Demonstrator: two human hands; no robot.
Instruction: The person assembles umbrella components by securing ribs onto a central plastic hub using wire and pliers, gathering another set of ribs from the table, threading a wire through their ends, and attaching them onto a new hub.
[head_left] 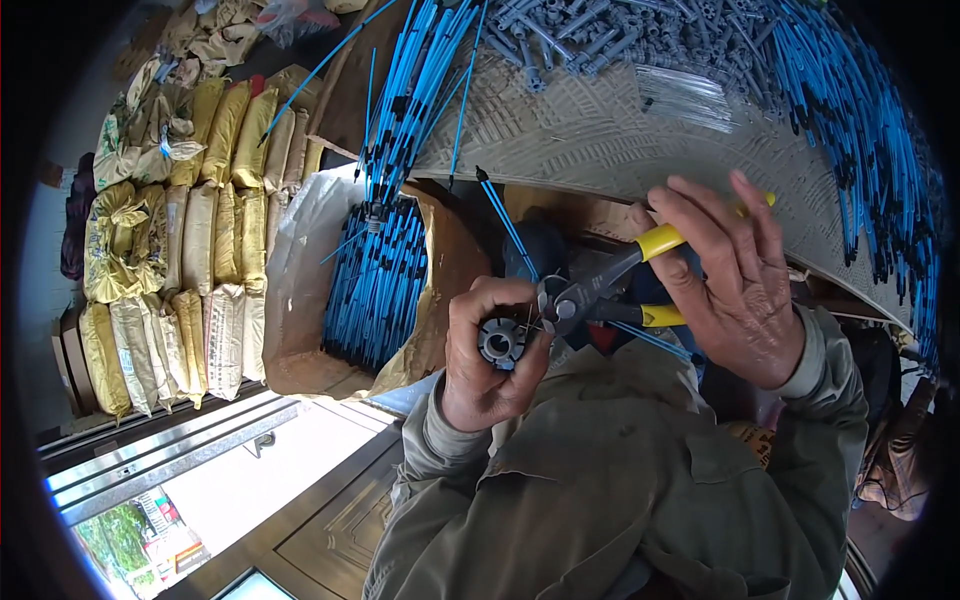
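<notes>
My left hand is wrapped round a grey plastic fitting with a slotted, toothed round end and a hole in its middle. My right hand holds cutting pliers with yellow handles. Its thumb and fingers are round the upper handle, while the lower handle stands apart from it beneath the palm. The metal head of the pliers meets the left thumb and forefinger, beside a thin wire at the fitting. Thin blue tubes with black ends run behind the left fingers and reappear below the pliers.
A lined box full of blue tubes stands at the left, with a further bundle above it. Across the bench lie grey fittings, clear thin rods and many blue tubes. Yellow sacks are stacked far left.
</notes>
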